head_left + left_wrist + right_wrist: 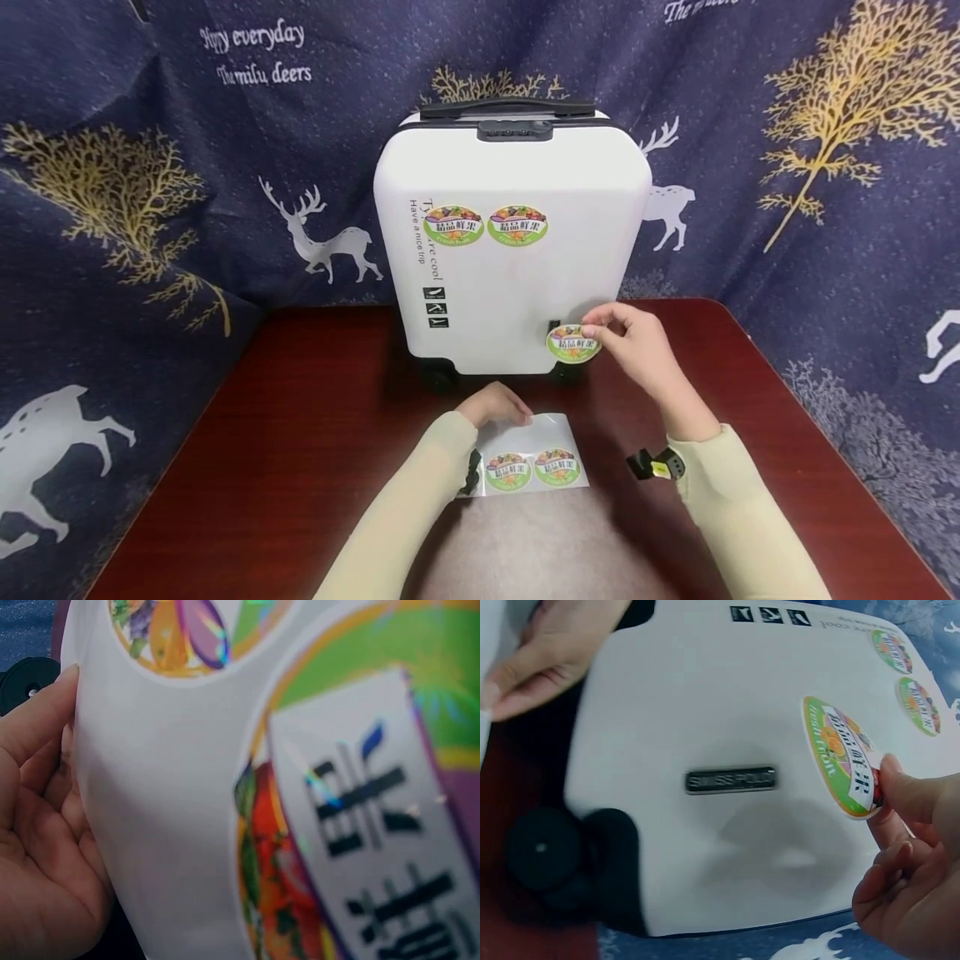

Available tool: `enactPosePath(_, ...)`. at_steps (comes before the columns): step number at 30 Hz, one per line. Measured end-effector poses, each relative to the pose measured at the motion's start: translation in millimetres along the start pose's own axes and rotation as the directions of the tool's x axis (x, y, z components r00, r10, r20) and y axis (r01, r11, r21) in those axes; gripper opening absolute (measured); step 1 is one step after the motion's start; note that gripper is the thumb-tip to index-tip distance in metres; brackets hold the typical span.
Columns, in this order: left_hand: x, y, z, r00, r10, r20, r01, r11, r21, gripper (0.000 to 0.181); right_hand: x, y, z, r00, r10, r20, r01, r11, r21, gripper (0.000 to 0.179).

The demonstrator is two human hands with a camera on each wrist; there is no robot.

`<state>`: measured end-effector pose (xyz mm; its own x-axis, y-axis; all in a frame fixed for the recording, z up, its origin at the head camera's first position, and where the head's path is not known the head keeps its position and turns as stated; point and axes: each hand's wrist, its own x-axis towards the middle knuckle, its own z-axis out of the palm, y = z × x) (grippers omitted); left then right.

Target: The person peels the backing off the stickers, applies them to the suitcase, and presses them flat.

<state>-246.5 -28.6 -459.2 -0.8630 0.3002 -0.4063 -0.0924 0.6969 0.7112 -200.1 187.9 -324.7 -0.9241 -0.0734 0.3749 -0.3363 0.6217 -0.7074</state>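
A white suitcase (510,283) stands upright on the table, with two oval fruit stickers (453,226) side by side on its upper front. Between thumb and fingers, my right hand (633,342) pinches a loose fruit sticker (840,757) by its edge, in front of the suitcase's lower right. In the right wrist view a dark nameplate (731,781) shows beside that sticker. My left hand (495,406) holds the far edge of a sticker sheet (536,437) between thumb and fingers. Two stickers (557,467) show on the sheet's near half; its far half looks bare white.
The dark red table (315,433) extends to both sides of the suitcase. A black wheel (544,847) sits at the suitcase's lower corner. Behind hangs a blue cloth (315,158) with deer and gold trees. Each wrist wears a strapped device (658,465).
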Motion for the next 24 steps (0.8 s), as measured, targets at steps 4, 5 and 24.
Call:
enactPosePath(4,-1.1,1.1,-1.4,1.000,0.008,0.003,-0.008,1.000,0.004,0.016,9.4,-10.4,-8.8,0.999,-0.007,-0.042,0.006,1.000,-0.016,0.013)
enactPosePath(5,-1.3,1.3,-1.4,1.000,0.010,0.004,-0.010,1.000,0.006,0.016,11.1,-12.5,-10.6,0.999,-0.009,-0.050,0.008,1.000,-0.026,0.013)
enactPosePath(24,-4.9,2.1,-1.0,1.000,0.010,0.001,-0.010,0.999,0.037,0.016,37.1,-42.9,-38.0,0.983,-0.049,-0.174,0.056,0.998,0.035,0.018)
